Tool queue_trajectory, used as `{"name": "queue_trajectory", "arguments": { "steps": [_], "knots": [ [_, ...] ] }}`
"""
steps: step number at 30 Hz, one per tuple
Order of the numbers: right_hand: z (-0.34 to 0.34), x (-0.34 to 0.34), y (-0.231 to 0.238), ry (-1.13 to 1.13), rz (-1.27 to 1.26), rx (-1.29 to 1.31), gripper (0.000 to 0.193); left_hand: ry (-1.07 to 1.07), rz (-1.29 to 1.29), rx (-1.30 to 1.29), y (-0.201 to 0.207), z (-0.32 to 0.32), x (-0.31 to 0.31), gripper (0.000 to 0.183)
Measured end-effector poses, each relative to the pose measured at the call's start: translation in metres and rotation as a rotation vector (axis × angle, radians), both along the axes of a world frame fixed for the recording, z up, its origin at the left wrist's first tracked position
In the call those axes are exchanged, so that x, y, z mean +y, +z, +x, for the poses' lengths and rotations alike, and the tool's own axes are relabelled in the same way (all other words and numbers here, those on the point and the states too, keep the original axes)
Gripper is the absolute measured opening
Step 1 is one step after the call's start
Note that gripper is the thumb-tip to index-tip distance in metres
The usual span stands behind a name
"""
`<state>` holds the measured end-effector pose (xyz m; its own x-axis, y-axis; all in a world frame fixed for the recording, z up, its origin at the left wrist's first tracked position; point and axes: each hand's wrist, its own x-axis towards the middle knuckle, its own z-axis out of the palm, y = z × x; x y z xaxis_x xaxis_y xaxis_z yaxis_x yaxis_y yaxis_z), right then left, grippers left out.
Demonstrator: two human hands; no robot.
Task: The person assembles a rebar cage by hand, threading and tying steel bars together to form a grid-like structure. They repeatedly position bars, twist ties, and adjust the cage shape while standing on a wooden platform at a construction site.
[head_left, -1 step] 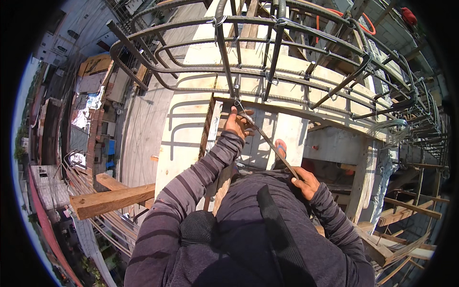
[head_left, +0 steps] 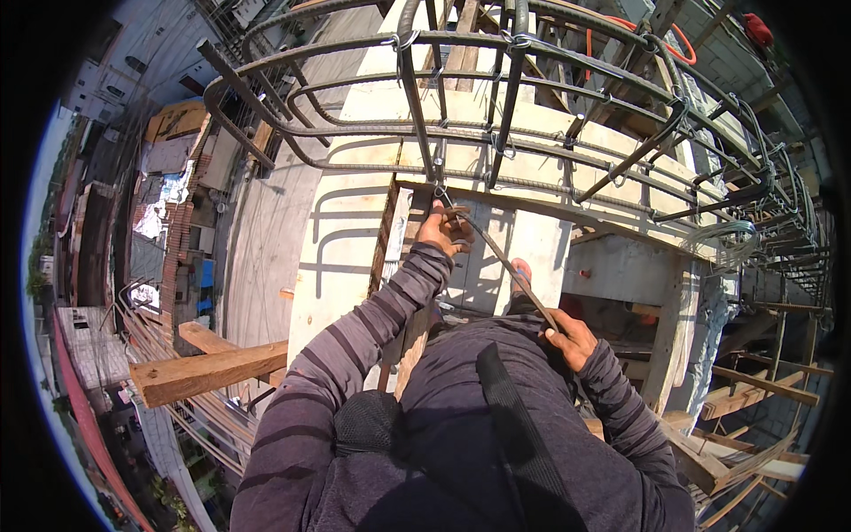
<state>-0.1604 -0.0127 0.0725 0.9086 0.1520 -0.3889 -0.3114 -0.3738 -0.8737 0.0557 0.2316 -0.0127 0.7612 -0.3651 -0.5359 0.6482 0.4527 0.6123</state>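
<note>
A long thin metal bar [head_left: 503, 259] slants between my hands. My right hand [head_left: 572, 339] is closed round its near end, in front of my waist. Farther out, my left hand [head_left: 446, 229] has its thumb and curled fingers round the upper part. The bar's far tip reaches a small wire loop [head_left: 441, 191] at the lowest bar of a rebar cage [head_left: 532, 182]; whether it is hooked in the loop is too small to tell. Other wire ties [head_left: 519, 39] bind the cage's crossing bars.
Pale formwork boards [head_left: 341, 222] lie beneath the cage. My sandalled foot [head_left: 521, 271] shows below the bar. A timber beam [head_left: 208, 371] juts out at left, above a street far below. Loose tie wire [head_left: 722, 239] hangs at right, near more timber and rebar.
My left hand has turned slightly, its fingers shifting on the bar. My right hand and the bar's near end have moved a little to the right.
</note>
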Motion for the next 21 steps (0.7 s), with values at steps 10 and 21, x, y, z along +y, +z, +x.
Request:
{"name": "queue_trajectory", "arguments": {
  "steps": [10, 21],
  "knots": [
    [0.023, -0.016, -0.054, -0.221, 0.969, 0.464, 0.034, -0.063, 0.498, -0.098, 0.018, 0.000, -0.009, 0.026],
    [0.041, -0.010, -0.075, -0.099, 1.233, 0.588, 0.036, -0.069, 0.587, -0.157, 0.033, -0.002, -0.015, 0.024]
  ]
}}
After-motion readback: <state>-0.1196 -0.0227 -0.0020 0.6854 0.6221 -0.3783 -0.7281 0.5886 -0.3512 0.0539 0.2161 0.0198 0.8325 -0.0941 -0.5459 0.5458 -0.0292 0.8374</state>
